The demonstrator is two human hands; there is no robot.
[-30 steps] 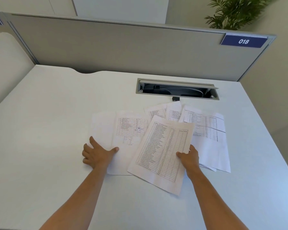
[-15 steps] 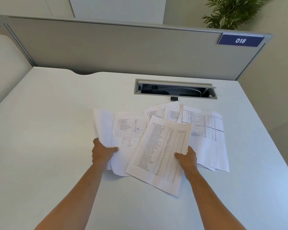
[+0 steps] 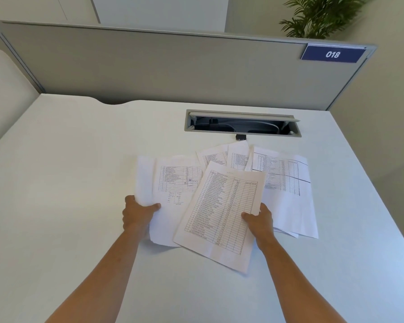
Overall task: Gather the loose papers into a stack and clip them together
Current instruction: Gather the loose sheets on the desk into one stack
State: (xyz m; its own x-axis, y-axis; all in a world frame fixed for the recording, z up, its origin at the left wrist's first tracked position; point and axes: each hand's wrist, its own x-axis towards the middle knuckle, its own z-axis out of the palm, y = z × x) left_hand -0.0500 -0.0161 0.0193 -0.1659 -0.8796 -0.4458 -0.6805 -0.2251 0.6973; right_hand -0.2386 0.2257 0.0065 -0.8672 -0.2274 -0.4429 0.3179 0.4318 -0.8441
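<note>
Several printed sheets lie fanned out on the white desk [image 3: 56, 206]. My left hand [image 3: 138, 215] grips the left sheets [image 3: 170, 183] at their left edge, thumb on top, and that edge is lifted and curled. My right hand [image 3: 259, 220] pinches the right edge of the top sheet [image 3: 222, 213], a full table of rows lying tilted over the others. More sheets [image 3: 287, 183] spread to the right and behind. A small black clip [image 3: 240, 137] lies just beyond the papers, in front of the cable slot.
An open cable slot [image 3: 243, 124] is set into the desk behind the papers. A grey partition [image 3: 173, 66] with a blue "018" sign [image 3: 332, 54] closes the far side. The desk's right edge runs close past the rightmost sheet.
My left hand, flat on the left sheets a second ago, has curled round their edge and lifted it. My right hand has kept its hold on the top sheet.
</note>
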